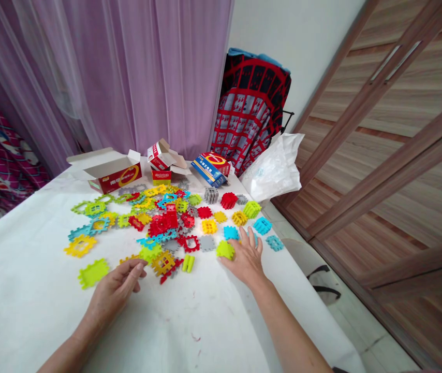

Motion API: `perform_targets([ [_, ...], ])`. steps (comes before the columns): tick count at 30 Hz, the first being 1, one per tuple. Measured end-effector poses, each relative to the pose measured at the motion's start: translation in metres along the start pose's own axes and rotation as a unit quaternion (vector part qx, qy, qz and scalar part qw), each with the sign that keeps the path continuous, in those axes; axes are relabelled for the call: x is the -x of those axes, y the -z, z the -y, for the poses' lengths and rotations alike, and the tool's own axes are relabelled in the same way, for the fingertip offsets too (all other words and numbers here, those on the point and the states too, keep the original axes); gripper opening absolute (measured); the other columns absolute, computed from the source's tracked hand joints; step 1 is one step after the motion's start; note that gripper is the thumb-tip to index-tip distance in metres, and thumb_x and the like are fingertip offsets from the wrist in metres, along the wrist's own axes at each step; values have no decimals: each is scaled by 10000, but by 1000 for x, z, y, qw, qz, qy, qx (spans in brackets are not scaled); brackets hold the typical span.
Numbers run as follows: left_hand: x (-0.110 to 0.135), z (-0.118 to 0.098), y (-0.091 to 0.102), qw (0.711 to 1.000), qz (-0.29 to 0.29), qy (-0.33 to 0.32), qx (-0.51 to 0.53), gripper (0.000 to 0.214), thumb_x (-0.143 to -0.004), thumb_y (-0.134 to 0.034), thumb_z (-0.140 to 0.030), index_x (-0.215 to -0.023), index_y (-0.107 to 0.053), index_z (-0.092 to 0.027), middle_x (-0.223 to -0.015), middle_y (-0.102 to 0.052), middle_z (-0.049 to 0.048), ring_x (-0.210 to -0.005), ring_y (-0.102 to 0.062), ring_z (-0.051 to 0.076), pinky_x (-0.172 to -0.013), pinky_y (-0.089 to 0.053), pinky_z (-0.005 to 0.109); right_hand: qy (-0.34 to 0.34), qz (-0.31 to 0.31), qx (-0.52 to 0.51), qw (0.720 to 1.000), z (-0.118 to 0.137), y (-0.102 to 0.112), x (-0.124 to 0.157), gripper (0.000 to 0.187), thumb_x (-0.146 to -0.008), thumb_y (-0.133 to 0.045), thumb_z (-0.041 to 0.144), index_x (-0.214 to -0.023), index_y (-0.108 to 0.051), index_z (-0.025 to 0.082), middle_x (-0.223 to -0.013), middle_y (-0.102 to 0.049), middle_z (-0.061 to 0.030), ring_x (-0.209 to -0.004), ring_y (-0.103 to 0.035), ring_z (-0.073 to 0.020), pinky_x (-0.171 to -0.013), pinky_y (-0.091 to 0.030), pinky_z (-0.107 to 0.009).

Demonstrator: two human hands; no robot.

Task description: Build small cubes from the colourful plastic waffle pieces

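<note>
Right hand (247, 256) spread at lime tile (225, 250), likely placing; next calls for clean release. Left hand (122, 281) curled, pinch unclear.

Building tiles (161, 224) lie heaped mid-table, with stacked tiles (229, 200) to their right. Behind the heap, along the far side of the table (213, 326), sit a carton (116, 178) at left, two smaller boxes (161, 177) in the middle and a pair of boxes (208, 171) at right. A bag (275, 165) rests at the far right edge. A curtain (147, 77) hangs behind; a wardrobe (384, 134) stands right. The left hand (124, 277) lies between a lone tile (93, 273) and two rods (188, 263).
</note>
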State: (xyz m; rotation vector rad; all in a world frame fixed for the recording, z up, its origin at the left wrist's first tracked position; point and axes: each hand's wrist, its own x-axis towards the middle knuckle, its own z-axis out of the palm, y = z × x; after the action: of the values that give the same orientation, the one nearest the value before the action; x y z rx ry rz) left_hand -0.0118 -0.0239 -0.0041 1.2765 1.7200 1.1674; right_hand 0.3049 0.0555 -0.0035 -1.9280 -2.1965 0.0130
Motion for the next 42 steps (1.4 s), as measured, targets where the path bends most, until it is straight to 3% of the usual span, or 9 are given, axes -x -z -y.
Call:
perform_targets([
  [21,1,-5,3,1000,-4,-6,9,567,-630,-589,-755,-783,-680,-216,-633,-675,13,-456,-566,140,-499,-505,284,41,52,8,998,-9,6,-4,488,-725,-726,483,-1159,-669,268,-1568,-277,-114,-1471,-60,-350,-1128,-56,-593],
  [42,0,-2,3,1000,-2,-9,-1,564,-652,-579,-749,-791,-683,-213,-640,-679,15,-473,-581,144,-518,-508,284,53,76,4,996,-9,7,-14,479,-667,-768,444,-1105,-689,267,-1560,-306,-115,-1466,-91,-361,-1119,-69,-593],
])
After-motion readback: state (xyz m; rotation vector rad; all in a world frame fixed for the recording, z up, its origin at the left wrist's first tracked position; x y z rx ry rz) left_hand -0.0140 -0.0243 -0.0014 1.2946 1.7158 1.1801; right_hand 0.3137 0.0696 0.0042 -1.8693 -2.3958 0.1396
